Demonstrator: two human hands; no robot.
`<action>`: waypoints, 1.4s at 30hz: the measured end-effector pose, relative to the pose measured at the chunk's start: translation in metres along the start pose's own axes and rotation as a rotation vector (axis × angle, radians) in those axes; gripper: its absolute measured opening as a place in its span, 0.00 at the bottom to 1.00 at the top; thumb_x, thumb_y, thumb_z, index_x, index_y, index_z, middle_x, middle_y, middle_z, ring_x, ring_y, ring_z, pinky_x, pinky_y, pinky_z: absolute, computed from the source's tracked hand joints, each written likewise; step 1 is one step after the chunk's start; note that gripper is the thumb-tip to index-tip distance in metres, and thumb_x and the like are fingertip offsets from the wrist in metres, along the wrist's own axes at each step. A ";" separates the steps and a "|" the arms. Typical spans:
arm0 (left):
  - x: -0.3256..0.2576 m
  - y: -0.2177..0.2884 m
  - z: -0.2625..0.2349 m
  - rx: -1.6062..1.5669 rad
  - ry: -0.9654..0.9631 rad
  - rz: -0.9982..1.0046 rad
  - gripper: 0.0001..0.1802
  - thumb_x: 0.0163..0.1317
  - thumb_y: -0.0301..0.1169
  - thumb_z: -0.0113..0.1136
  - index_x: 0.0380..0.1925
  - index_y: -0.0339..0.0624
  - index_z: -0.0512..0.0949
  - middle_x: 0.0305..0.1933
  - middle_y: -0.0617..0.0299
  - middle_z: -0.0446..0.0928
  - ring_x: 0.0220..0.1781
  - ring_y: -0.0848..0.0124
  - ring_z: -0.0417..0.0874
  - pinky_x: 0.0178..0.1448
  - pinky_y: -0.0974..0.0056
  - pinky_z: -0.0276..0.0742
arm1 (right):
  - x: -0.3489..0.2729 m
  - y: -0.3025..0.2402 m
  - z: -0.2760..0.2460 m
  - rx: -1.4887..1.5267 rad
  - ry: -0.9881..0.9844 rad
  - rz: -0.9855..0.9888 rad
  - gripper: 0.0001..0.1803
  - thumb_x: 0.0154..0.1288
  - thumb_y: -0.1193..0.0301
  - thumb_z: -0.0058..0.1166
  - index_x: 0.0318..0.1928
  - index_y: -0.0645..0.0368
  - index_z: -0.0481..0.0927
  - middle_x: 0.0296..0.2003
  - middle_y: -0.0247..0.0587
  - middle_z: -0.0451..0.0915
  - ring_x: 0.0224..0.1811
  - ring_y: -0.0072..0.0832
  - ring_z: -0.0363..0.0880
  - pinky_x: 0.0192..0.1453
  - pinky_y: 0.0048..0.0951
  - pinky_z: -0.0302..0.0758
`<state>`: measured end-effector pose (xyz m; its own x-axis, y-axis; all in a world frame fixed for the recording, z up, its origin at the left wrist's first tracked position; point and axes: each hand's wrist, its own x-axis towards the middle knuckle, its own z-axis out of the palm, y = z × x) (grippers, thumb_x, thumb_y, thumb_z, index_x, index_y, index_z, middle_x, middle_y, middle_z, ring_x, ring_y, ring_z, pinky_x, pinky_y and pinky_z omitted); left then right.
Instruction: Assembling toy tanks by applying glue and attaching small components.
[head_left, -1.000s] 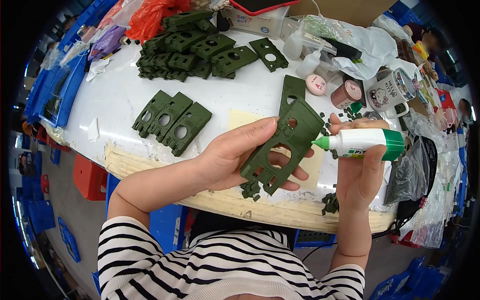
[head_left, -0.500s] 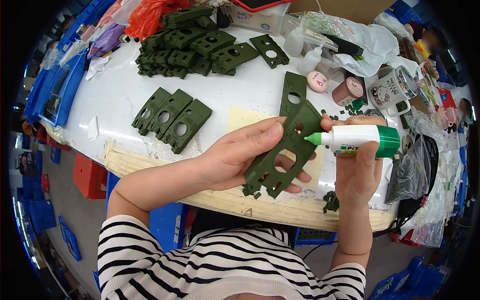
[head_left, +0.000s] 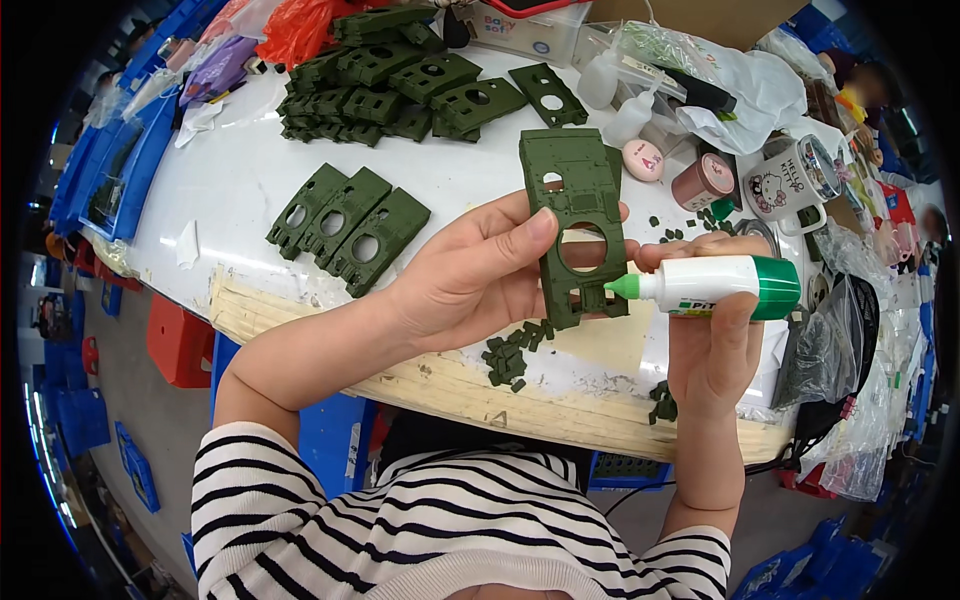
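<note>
My left hand [head_left: 465, 270] grips a dark green plastic model tank hull plate [head_left: 570, 190] over the table, its thumb on the near face and fingers behind. The plate stands nearly upright in view, with a large round hole and smaller cutouts. In my right hand [head_left: 715, 350] lies a white glue bottle [head_left: 710, 280] with a green base, held sideways. Its pointed green nozzle [head_left: 622, 287] is at the plate's lower right edge, by the small cutouts; I cannot tell if it touches. Behind the plate, another green plate [head_left: 613, 170] is mostly hidden.
Three similar plates [head_left: 390, 240] lie side by side on the left, and a heap of them [head_left: 375, 105] sits at the back. Small green pieces [head_left: 508, 358] are scattered near the wooden edge [head_left: 480, 400]. A mug [head_left: 775, 190], pink jar [head_left: 703, 182] and squeeze bottle [head_left: 630, 118] stand back right.
My left hand has turned the hull plate from a slant to nearly upright, its detailed face now showing. The nozzle now sits at its lower end. Small green pieces beneath are uncovered.
</note>
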<state>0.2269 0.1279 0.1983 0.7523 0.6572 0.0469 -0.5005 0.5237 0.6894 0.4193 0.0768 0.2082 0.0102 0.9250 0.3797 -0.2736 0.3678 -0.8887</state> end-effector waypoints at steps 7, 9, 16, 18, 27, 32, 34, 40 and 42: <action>-0.002 -0.001 -0.004 0.058 0.034 0.009 0.29 0.68 0.42 0.43 0.64 0.39 0.54 0.67 0.53 0.57 0.65 0.60 0.66 0.60 0.49 0.72 | -0.003 0.003 0.006 -0.074 -0.031 -0.006 0.25 0.60 0.56 0.57 0.45 0.65 0.67 0.37 0.49 0.78 0.48 0.42 0.78 0.53 0.40 0.74; -0.002 -0.002 -0.005 0.056 0.037 0.004 0.29 0.68 0.42 0.43 0.64 0.39 0.55 0.67 0.53 0.58 0.65 0.60 0.66 0.60 0.50 0.72 | -0.003 0.004 0.006 -0.068 -0.030 -0.002 0.25 0.59 0.57 0.58 0.45 0.65 0.67 0.37 0.49 0.78 0.48 0.42 0.78 0.54 0.41 0.74; -0.003 -0.001 -0.003 0.066 0.033 0.006 0.29 0.67 0.42 0.45 0.64 0.40 0.55 0.67 0.52 0.58 0.65 0.60 0.66 0.61 0.51 0.72 | -0.003 0.004 0.005 -0.104 -0.044 -0.006 0.24 0.60 0.58 0.58 0.45 0.65 0.67 0.37 0.49 0.78 0.48 0.40 0.78 0.54 0.41 0.73; -0.002 -0.002 -0.004 0.071 0.035 0.013 0.29 0.67 0.42 0.45 0.64 0.40 0.55 0.67 0.52 0.58 0.65 0.60 0.66 0.60 0.51 0.72 | -0.002 0.005 0.004 -0.126 -0.052 -0.027 0.24 0.60 0.58 0.58 0.45 0.66 0.67 0.37 0.49 0.78 0.47 0.39 0.78 0.54 0.40 0.73; -0.003 -0.004 -0.007 0.055 0.036 0.004 0.28 0.67 0.42 0.45 0.63 0.42 0.56 0.66 0.53 0.59 0.64 0.61 0.66 0.59 0.52 0.73 | -0.003 0.004 0.005 -0.122 -0.055 -0.021 0.24 0.61 0.59 0.57 0.45 0.66 0.67 0.37 0.49 0.78 0.47 0.39 0.78 0.54 0.39 0.73; -0.003 -0.003 -0.006 0.058 0.034 0.005 0.28 0.67 0.42 0.45 0.63 0.43 0.57 0.66 0.54 0.59 0.64 0.61 0.66 0.59 0.52 0.74 | -0.002 0.005 0.004 -0.123 -0.055 -0.023 0.24 0.61 0.59 0.57 0.45 0.66 0.67 0.37 0.49 0.78 0.46 0.39 0.78 0.54 0.39 0.73; -0.003 -0.003 -0.005 0.054 0.035 0.006 0.28 0.67 0.42 0.45 0.63 0.43 0.57 0.66 0.54 0.59 0.64 0.61 0.66 0.59 0.52 0.73 | -0.003 0.005 0.004 -0.123 -0.052 -0.023 0.24 0.61 0.59 0.57 0.45 0.66 0.67 0.37 0.49 0.78 0.46 0.39 0.78 0.54 0.39 0.73; -0.003 -0.004 -0.006 0.061 0.042 0.003 0.28 0.67 0.42 0.45 0.63 0.43 0.56 0.66 0.53 0.59 0.64 0.62 0.66 0.60 0.51 0.73 | -0.003 0.005 0.004 -0.135 -0.052 -0.023 0.24 0.61 0.58 0.57 0.45 0.66 0.67 0.36 0.49 0.78 0.46 0.38 0.78 0.54 0.39 0.73; -0.003 -0.004 -0.006 0.060 0.040 0.002 0.28 0.67 0.42 0.45 0.63 0.43 0.56 0.66 0.53 0.60 0.64 0.62 0.66 0.60 0.51 0.73 | -0.003 0.004 0.005 -0.138 -0.052 -0.023 0.24 0.61 0.58 0.57 0.45 0.66 0.67 0.37 0.50 0.78 0.46 0.38 0.78 0.54 0.39 0.73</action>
<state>0.2239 0.1268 0.1907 0.7329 0.6800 0.0198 -0.4742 0.4898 0.7316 0.4138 0.0754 0.2047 -0.0357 0.9112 0.4103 -0.1392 0.4020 -0.9050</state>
